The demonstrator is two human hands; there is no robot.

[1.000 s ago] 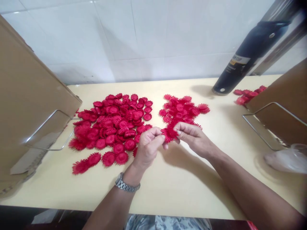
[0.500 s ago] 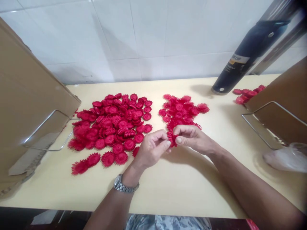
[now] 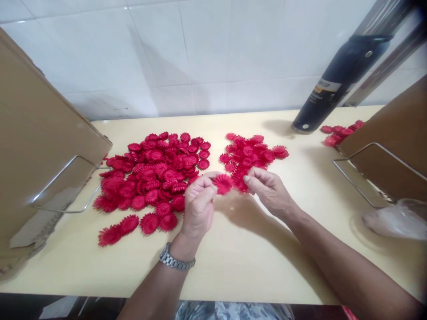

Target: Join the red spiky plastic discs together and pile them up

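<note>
A red flower-shaped piece [image 3: 223, 183] with a toothed rim is pinched between the thumb and fingers of my left hand [image 3: 200, 200]. My right hand [image 3: 269, 189] is closed in a pinch at the edge of a second red flower piece [image 3: 239, 182], which overlaps the pile behind it in view. To the left lies a large heap of red flower pieces [image 3: 156, 169], some stacked together. A smaller pile of the same pieces [image 3: 248, 151] sits just beyond my hands.
A cardboard box [image 3: 43, 133] with a wire handle stands at the left, and another cardboard box [image 3: 390, 138] at the right. Near the tiled wall stands a dark blue bottle [image 3: 340, 84]. More red pieces [image 3: 340, 132] and a clear plastic bag [image 3: 400, 220] lie at the right.
My hands, close together on red pieces before, have drawn apart. The left has moved left with one flower piece, which now shows its face; the right has shifted slightly right.
</note>
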